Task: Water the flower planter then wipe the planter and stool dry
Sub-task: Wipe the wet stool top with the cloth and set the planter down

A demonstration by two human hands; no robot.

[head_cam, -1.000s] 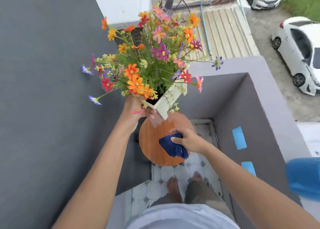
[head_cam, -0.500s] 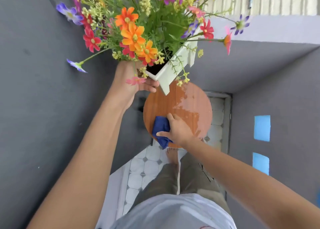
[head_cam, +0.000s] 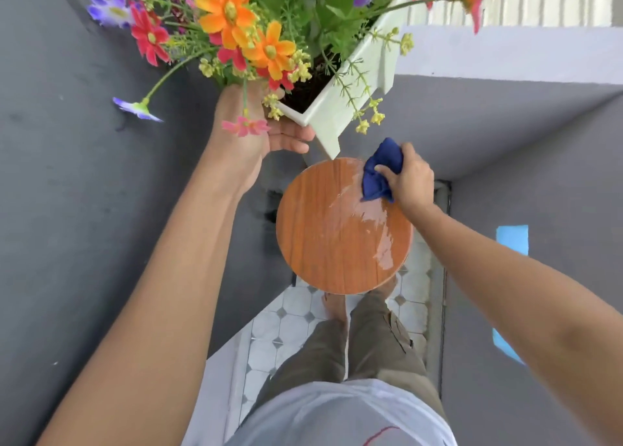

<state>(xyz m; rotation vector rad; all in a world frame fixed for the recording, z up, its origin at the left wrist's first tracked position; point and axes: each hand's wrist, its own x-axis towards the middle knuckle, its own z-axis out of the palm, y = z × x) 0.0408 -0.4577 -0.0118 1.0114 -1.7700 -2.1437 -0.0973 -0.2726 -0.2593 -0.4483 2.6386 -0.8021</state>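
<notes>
My left hand (head_cam: 249,135) holds the white flower planter (head_cam: 347,98) from below, lifted off and above the far-left side of the stool. The planter is tilted and full of orange, red and purple flowers (head_cam: 236,17). Below it stands the round wooden stool (head_cam: 323,240), its right half shiny with streaks of water. My right hand (head_cam: 411,179) grips a bunched dark blue cloth (head_cam: 379,172) and presses it on the stool's far right edge.
Dark grey walls close in on the left (head_cam: 84,209) and right (head_cam: 539,310); the right one carries blue tape patches (head_cam: 512,238). A pale ledge (head_cam: 505,47) runs behind the planter. White patterned floor tiles (head_cam: 286,327) and my feet and legs lie below the stool.
My right hand has swept the blue cloth from the stool's near-left edge across to its far-right edge. The view has tilted down and closer; the planter stays lifted in my left hand.
</notes>
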